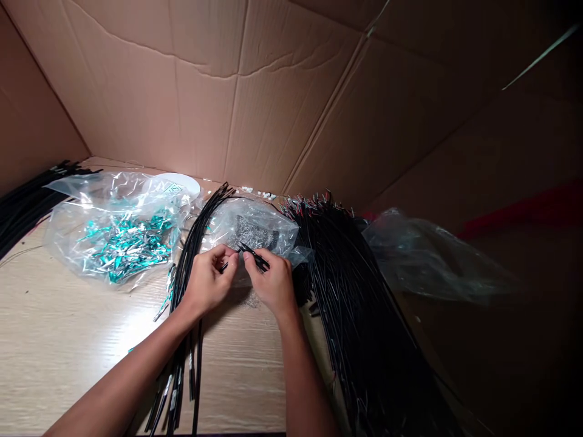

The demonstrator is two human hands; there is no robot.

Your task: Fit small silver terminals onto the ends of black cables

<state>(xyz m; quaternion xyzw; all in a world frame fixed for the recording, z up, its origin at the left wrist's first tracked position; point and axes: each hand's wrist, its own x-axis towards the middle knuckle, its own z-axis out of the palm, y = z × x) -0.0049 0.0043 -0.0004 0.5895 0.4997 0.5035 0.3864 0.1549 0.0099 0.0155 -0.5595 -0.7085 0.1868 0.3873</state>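
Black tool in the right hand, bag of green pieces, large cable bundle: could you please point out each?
Black tool [254, 255]: head view, on its exposed shaft.
Bag [107, 189]: head view, on its upper plastic.
Large cable bundle [353, 288]: head view, on its middle.

black tweezers [259, 260], black cables [350, 285], teal-silver pieces [132, 246]

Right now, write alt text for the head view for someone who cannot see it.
A person's right hand holds a black tweezer-like tool close to the left hand, which pinches a small dark piece. Beyond lies a clear bag of metallic bits, with a bag of teal pieces left and a thick black cable bundle right.
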